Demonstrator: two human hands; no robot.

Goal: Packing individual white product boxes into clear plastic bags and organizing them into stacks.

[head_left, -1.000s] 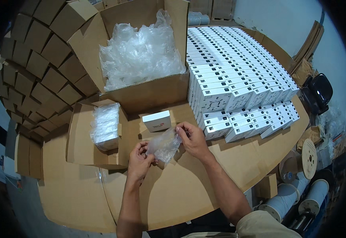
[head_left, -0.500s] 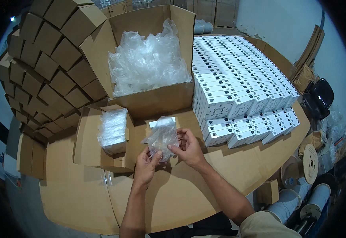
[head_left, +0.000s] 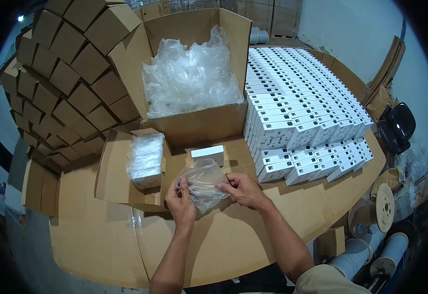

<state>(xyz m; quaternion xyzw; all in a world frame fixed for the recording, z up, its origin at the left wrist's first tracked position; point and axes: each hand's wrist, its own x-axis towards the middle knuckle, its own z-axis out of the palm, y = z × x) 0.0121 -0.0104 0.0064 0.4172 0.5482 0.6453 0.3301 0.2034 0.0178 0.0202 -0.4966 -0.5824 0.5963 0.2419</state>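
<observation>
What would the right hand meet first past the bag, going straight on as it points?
Probably the left hand, which holds the other side of the clear plastic bag; depth is unclear.

We are finding no words or numbers that we can read. On the right, stacked white cartons (head_left: pixel 265 134) are carrying print too small for us to make out: black squares (head_left: pixel 289 164) are repeating in rows along their narrow sides. On the stack's larger near faces, we are seeing dark line graphics (head_left: pixel 274 140) whose meaning we are not managing to tell. Left of the stack, a clear plastic bag (head_left: pixel 201 188) is partly covering the single white carton's (head_left: pixel 209 152) near face.
</observation>
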